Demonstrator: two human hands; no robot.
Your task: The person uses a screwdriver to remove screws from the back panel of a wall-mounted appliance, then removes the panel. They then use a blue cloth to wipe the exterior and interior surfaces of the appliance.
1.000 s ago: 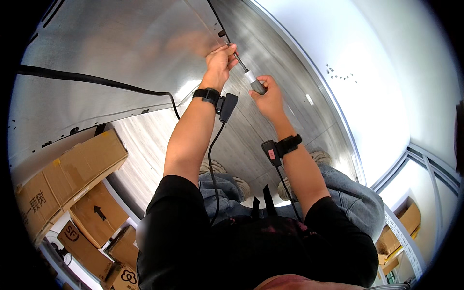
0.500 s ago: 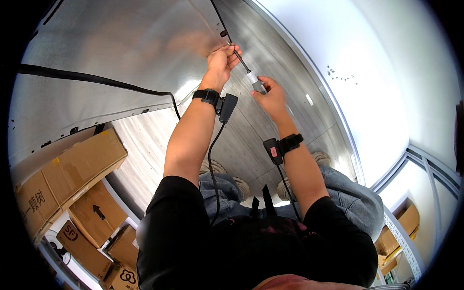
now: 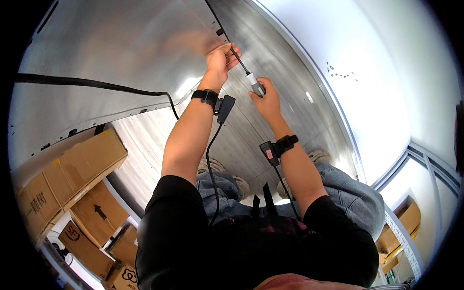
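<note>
A screwdriver [image 3: 258, 88] with a grey and white handle and a long dark shaft slants toward the edge of a large silvery metal panel [image 3: 125, 48]. My right hand [image 3: 267, 101] is closed around its handle, thumb and fingers on either side. At the panel's edge, my left hand [image 3: 220, 63] pinches the far end of the shaft between thumb and forefinger, while its other fingers extend loosely beneath. The tip is hidden by those fingers, and whether it meets a screw I cannot tell. A small black fitting [image 3: 220, 32] sits on the edge just beyond.
A thick black cable [image 3: 92, 83] crosses the panel and drops toward the floor [image 3: 145, 133]. Several small screws [image 3: 340, 74] lie on the white surface [image 3: 377, 96] at right. Cardboard boxes [image 3: 79, 166] are stacked at lower left. Black devices with cords are strapped to both wrists.
The screwdriver handle has turned a little, showing a different side, and my right hand and forearm have shifted slightly left. My left hand stays at the panel's edge.
</note>
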